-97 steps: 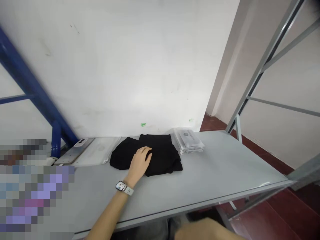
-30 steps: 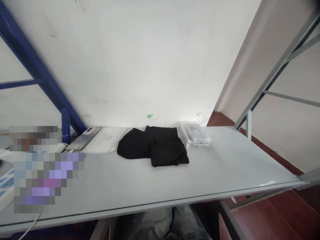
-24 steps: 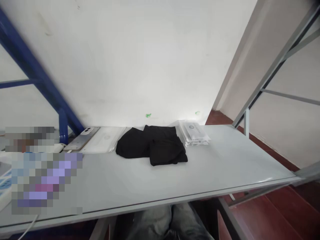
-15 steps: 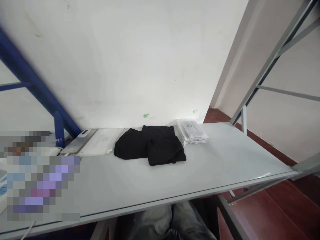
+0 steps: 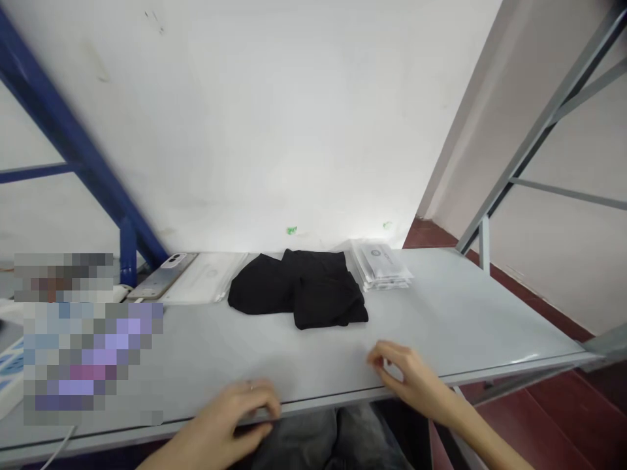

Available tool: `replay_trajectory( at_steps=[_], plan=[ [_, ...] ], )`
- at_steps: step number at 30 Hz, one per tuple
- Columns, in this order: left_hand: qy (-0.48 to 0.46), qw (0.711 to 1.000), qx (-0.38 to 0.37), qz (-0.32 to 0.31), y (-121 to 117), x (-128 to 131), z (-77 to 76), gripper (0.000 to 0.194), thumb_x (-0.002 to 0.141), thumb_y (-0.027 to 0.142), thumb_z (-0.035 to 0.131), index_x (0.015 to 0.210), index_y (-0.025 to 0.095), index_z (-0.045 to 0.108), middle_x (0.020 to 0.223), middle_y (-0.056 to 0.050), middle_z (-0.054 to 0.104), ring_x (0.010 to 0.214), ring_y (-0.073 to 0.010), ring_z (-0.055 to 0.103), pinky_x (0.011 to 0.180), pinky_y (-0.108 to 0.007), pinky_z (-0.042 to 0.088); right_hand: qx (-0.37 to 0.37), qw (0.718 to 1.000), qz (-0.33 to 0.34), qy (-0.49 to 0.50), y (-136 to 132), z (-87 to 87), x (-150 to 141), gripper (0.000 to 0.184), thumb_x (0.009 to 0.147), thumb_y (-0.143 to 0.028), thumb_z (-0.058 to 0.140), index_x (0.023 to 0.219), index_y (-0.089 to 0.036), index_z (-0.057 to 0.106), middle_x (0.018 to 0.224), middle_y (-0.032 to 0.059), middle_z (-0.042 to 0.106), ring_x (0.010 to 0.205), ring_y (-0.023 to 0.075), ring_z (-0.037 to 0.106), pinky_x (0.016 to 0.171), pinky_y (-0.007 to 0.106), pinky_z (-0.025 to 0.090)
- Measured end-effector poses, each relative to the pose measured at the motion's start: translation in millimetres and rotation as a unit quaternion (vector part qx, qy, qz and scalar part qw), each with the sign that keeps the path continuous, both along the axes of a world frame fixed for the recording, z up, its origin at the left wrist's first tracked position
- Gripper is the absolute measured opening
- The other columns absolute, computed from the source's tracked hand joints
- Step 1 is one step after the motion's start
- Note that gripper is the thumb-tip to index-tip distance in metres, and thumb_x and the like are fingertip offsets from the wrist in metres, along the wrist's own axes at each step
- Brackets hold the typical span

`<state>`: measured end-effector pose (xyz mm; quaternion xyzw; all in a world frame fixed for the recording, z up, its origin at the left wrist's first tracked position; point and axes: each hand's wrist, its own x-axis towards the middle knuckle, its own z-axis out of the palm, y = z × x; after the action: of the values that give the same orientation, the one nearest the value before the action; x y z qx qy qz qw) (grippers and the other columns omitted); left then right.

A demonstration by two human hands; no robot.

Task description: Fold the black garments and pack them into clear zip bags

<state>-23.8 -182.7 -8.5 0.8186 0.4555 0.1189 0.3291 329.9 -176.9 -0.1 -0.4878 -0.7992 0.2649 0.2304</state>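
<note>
A pile of folded black garments [image 5: 298, 294] lies at the back of the pale grey table [image 5: 441, 320], near the wall. Both my hands are at the table's front edge, well short of the garments. My left hand [image 5: 240, 414] is curled over the edge, fingers on top and thumb below it. My right hand [image 5: 406, 373] rests on the tabletop with its fingers loosely bent and apart, and nothing shows in it.
A stack of clear packaging bags [image 5: 385, 266] sits right of the garments. Flat clear bags [image 5: 203, 284] and a phone [image 5: 164, 274] lie to the left. A blue steel frame [image 5: 73, 150] rises at left, a grey rack [image 5: 533, 124] at right. My grey-trousered knees [image 5: 333, 437] show under the table.
Both hands have come into view at the table's front edge; half a second ago neither was visible. Earlier my left hand lay on the black garments. The garments have not moved.
</note>
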Motion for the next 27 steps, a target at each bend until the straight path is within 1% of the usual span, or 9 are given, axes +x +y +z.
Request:
replay_trajectory(
  at_steps=[2, 4, 5, 8, 11, 16, 20, 24, 27],
  plan=[
    [-0.045, 0.994, 0.096, -0.006, 47.4, 23.0, 14.0, 0.022, 0.083, 0.019, 0.050, 0.093, 0.030, 0.065, 0.106, 0.001, 0.067, 0.101, -0.0188, 0.061, 0.093, -0.032, 0.046, 0.128, 0.991, 0.000, -0.046, 37.5, -0.2, -14.9, 0.029, 0.091, -0.015, 0.039, 0.109, -0.021, 0.061, 0.110, 0.0077, 0.064, 0.103, 0.0225, 0.058, 0.092, 0.039, 0.045],
    [-0.073, 0.980, 0.175, 0.058, 88.4, 42.2, 18.9, 0.022, 0.080, 0.018, 0.048, 0.092, 0.028, 0.064, 0.104, -0.002, 0.068, 0.100, -0.0205, 0.063, 0.093, -0.035, 0.047, 0.196, 0.977, -0.012, -0.079, 70.7, -1.8, -33.5, 0.037, 0.093, -0.019, 0.041, 0.128, -0.020, 0.052, 0.132, 0.0099, 0.055, 0.124, 0.0251, 0.048, 0.103, 0.043, 0.040],
    [-0.083, 0.972, 0.180, 0.123, 104.5, 49.7, 18.4, 0.018, 0.081, 0.021, 0.047, 0.089, 0.025, 0.062, 0.094, -0.002, 0.068, 0.089, -0.0202, 0.066, 0.085, -0.035, 0.050, 0.212, 0.972, -0.023, -0.102, 84.7, -3.5, -43.3, 0.042, 0.095, -0.023, 0.041, 0.136, -0.019, 0.046, 0.141, 0.0107, 0.048, 0.131, 0.0268, 0.041, 0.106, 0.045, 0.037],
    [-0.130, 0.960, 0.039, 0.246, 133.1, 65.1, 11.5, 0.012, 0.084, 0.031, 0.046, 0.083, 0.022, 0.054, 0.067, 0.000, 0.065, 0.058, -0.0180, 0.065, 0.056, -0.030, 0.052, 0.220, 0.962, -0.057, -0.153, 113.2, -14.7, -69.8, 0.053, 0.099, -0.036, 0.035, 0.147, -0.013, 0.030, 0.153, 0.0113, 0.031, 0.142, 0.0283, 0.024, 0.112, 0.047, 0.030],
    [-0.172, 0.947, -0.044, 0.269, 140.1, 74.7, 2.8, 0.018, 0.082, 0.036, 0.053, 0.092, 0.022, 0.048, 0.059, 0.004, 0.060, 0.048, -0.0165, 0.061, 0.046, -0.027, 0.049, 0.210, 0.959, -0.056, -0.181, 123.6, -33.7, -85.4, 0.057, 0.100, -0.042, 0.029, 0.148, -0.010, 0.029, 0.154, 0.0120, 0.026, 0.143, 0.0281, 0.020, 0.114, 0.047, 0.027],
    [-0.197, 0.936, -0.006, 0.292, 141.1, 86.3, -2.8, 0.033, 0.073, 0.034, 0.061, 0.098, 0.024, 0.043, 0.066, 0.007, 0.053, 0.053, -0.0135, 0.057, 0.047, -0.024, 0.046, 0.209, 0.956, -0.056, -0.199, 122.9, -54.0, -89.8, 0.057, 0.100, -0.045, 0.027, 0.147, -0.012, 0.032, 0.154, 0.0111, 0.026, 0.143, 0.0275, 0.020, 0.115, 0.047, 0.024],
    [-0.152, 0.945, 0.080, 0.280, 148.9, 83.1, 17.8, 0.029, 0.071, 0.029, 0.060, 0.096, 0.024, 0.046, 0.066, 0.007, 0.051, 0.058, -0.0128, 0.055, 0.056, -0.024, 0.042, 0.214, 0.957, -0.069, -0.185, 121.9, -44.7, -92.4, 0.058, 0.101, -0.045, 0.024, 0.148, -0.012, 0.029, 0.154, 0.0108, 0.025, 0.143, 0.0263, 0.020, 0.115, 0.046, 0.024],
    [-0.084, 0.948, 0.134, 0.275, 156.3, 63.5, 44.5, 0.028, 0.069, 0.027, 0.059, 0.095, 0.024, 0.048, 0.065, 0.007, 0.051, 0.061, -0.0133, 0.054, 0.060, -0.025, 0.040, 0.205, 0.964, -0.049, -0.163, 119.4, -32.0, -106.5, 0.059, 0.101, -0.046, 0.022, 0.149, -0.012, 0.027, 0.155, 0.0096, 0.024, 0.144, 0.0243, 0.020, 0.115, 0.044, 0.025],
    [-0.039, 0.946, 0.149, 0.285, 154.2, 53.3, 46.4, 0.029, 0.070, 0.026, 0.058, 0.097, 0.024, 0.046, 0.063, 0.008, 0.048, 0.060, -0.0136, 0.053, 0.059, -0.024, 0.037, 0.194, 0.966, -0.023, -0.167, 115.7, -31.7, -122.9, 0.058, 0.101, -0.044, 0.024, 0.148, -0.011, 0.030, 0.154, 0.0114, 0.027, 0.143, 0.0252, 0.021, 0.116, 0.045, 0.023]
  ],
)
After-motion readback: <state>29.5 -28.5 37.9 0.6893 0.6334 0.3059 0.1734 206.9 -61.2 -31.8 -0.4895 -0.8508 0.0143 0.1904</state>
